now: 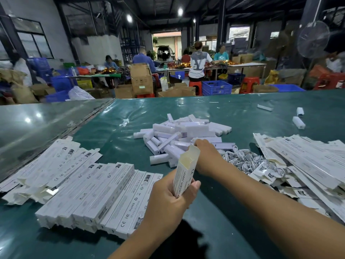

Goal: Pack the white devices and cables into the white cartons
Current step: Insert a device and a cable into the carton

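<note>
My left hand [174, 198] gripping an open carton [184, 171], right hand [206, 154] reaching into device pile [179, 135], its grip unclear, cables [242, 158] beside

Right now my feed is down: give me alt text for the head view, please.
The left hand holds an open white carton upright over the green table while the right hand reaches into the pile of white devices. Coiled white cables lie right of that hand, flat cartons farther right, and filled cartons in rows at left.
</note>
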The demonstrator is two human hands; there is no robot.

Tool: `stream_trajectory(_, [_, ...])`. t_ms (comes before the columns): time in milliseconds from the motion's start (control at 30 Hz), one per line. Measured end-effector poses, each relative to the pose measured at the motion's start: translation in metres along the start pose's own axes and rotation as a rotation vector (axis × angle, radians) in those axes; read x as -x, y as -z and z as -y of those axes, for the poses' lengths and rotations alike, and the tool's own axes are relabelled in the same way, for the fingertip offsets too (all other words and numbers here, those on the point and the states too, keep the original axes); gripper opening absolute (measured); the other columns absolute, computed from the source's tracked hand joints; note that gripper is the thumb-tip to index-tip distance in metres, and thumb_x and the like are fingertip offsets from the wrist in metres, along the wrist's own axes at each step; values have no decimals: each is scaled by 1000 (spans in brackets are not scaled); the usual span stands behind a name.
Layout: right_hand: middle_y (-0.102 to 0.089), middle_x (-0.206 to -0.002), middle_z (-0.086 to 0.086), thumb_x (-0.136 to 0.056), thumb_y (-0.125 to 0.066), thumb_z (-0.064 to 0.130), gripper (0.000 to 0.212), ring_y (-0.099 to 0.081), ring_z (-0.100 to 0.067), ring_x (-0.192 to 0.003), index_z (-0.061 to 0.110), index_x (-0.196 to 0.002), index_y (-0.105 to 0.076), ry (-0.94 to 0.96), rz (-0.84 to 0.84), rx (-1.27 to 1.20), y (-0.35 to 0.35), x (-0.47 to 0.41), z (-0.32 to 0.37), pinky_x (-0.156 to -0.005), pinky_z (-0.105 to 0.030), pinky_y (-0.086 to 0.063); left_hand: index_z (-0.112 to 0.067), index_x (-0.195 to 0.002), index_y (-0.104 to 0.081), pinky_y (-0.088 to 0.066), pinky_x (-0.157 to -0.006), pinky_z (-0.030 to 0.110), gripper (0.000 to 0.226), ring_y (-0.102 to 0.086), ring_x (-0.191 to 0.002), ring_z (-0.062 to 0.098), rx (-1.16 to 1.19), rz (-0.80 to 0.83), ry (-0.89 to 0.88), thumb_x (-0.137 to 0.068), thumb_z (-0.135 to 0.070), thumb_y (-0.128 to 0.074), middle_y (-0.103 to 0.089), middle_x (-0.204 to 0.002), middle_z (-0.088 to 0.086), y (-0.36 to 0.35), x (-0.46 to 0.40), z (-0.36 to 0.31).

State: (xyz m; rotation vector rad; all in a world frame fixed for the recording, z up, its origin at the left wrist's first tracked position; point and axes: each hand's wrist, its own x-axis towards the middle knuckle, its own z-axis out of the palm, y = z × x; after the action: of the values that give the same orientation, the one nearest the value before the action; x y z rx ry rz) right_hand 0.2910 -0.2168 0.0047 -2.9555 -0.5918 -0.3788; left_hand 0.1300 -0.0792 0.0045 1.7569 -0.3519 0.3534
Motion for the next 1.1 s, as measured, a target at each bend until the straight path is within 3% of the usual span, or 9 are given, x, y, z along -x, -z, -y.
stream_trajectory(167, [-56,-127,-9,-104,-47,29,21,-50,-31,-116,16,-120,-52,-18,-34,19,0,29,-7,-94,-41,-38,-18,-83,-60,-51,-57,44,40,-52,-58,16,-70,-29,23,-79,-58,-65,-55,-67,15,2,0,3])
stream_trajectory(300, [-70,-93,3,-100,-61,38,14,-66,-20,-82,27,-104,-54,-141,-163,-635,23,67,-24,-72,-37,-54,-15,-84,-61,-50,-60,54,50,-52,-55,16,-79,-61,71,-75,-64,-66,-54,-65,15,5,-4,4])
stream_trajectory(400, [-65,-79,2,-95,-70,30,7,-60,-14,-63,25,-99,-69,-323,-211,-1068,33,94,-35,-56,-19,-49,-25,-91,-65,-49,-54,51,53,-50,-53,21,-142,-22,32,-76,-76,-63,-55,-65,12,8,-4,4])
stream_trajectory(500, [-66,-82,-11,-102,-59,29,17,-62,-18,-63,15,-98,-68,-491,-173,-1452,33,107,-40,-46,-25,-46,-50,-108,-58,-46,-43,28,46,-51,-48,5,-172,84,-69,-76,-82,-61,-63,-66,-6,15,-4,-1])
stream_trajectory(567, [-68,-79,-13,-105,-54,29,17,-62,-20,-56,15,-101,-62,-555,-139,-1602,38,109,-42,-38,-25,-38,-51,-107,-55,-49,-44,34,45,-54,-47,8,-272,117,-82,-77,-85,-55,-65,-67,-5,17,-5,0])
stream_trajectory(667, [-58,-66,-7,-101,-53,20,12,-49,-15,-50,20,-95,-63,-536,-198,-1688,47,109,-47,-34,-21,-28,-39,-99,-56,-52,-56,46,58,-58,-53,18,-462,131,-43,-76,-91,-44,-63,-66,3,18,-7,2])
stream_trajectory(767, [-45,-60,-3,-99,-50,24,22,-40,-13,-46,22,-83,-65,-512,-327,-1722,56,110,-47,-34,-18,-23,-35,-99,-57,-52,-65,39,59,-62,-62,12,-533,122,-7,-78,-88,-41,-64,-70,-3,19,-6,6])
stream_trajectory(933, [-37,-52,-2,-88,-46,27,23,-29,-17,-43,20,-70,-58,-292,-613,-1569,66,114,-41,-40,-20,-24,-38,-99,-56,-42,-55,20,53,-56,-61,4,-652,196,-17,-79,-84,-40,-61,-72,-13,13,-1,9])
stream_trajectory(1100, [-44,-52,1,-88,-45,38,24,-38,-15,-45,21,-78,-59,-133,-605,-1301,69,122,-28,-42,-21,-33,-38,-100,-57,-39,-54,17,47,-56,-61,3,-642,182,-55,-83,-79,-43,-62,-88,-21,12,-1,8])
